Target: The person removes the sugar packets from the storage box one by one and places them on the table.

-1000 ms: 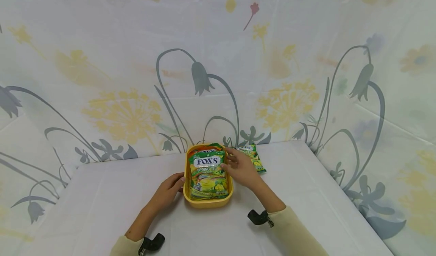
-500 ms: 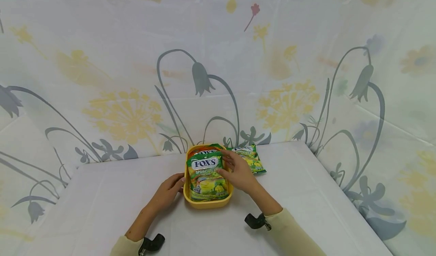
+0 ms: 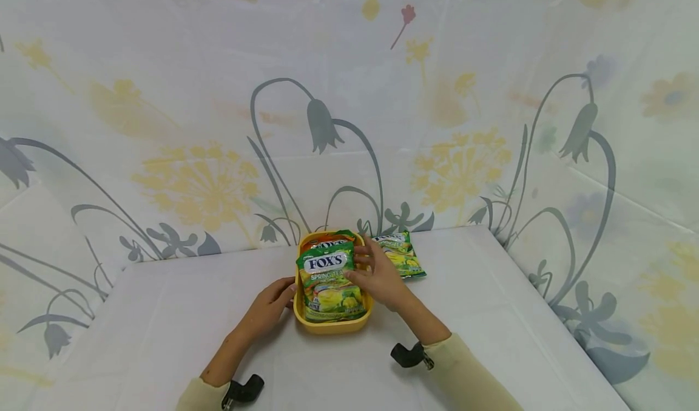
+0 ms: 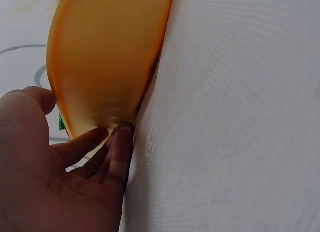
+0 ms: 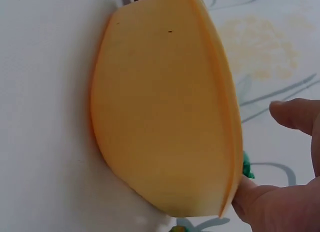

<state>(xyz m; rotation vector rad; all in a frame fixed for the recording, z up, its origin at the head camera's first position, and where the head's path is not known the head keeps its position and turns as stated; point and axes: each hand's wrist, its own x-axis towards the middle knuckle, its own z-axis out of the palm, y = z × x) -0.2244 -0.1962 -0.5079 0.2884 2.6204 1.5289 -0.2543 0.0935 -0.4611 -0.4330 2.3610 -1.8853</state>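
Note:
A yellow plastic tray [image 3: 334, 328] sits on the table with green Fox's Spring Tea candy packets in it. The top candy packet [image 3: 330, 286] lies slightly tilted, and an orange-and-green candy packet [image 3: 327, 242] shows behind it. My left hand [image 3: 267, 308] touches the tray's left side; in the left wrist view its fingers [image 4: 120, 154] lie on the outer wall and the thumb is at the rim. My right hand [image 3: 381, 280] is over the tray's right rim, its thumb above the top packet. In the right wrist view that thumb [image 5: 295, 114] stands apart, a finger near the rim.
Another green Spring Tea candy packet [image 3: 401, 254] lies on the table just right of the tray, partly behind the right hand. A white cloth covers the table [image 3: 180, 314]. Flower-printed sheets [image 3: 338, 125] enclose the back and sides.
My right hand has moved a little left over the tray. The top packet has shifted left and turned slightly. My left hand and the tray stay almost still.

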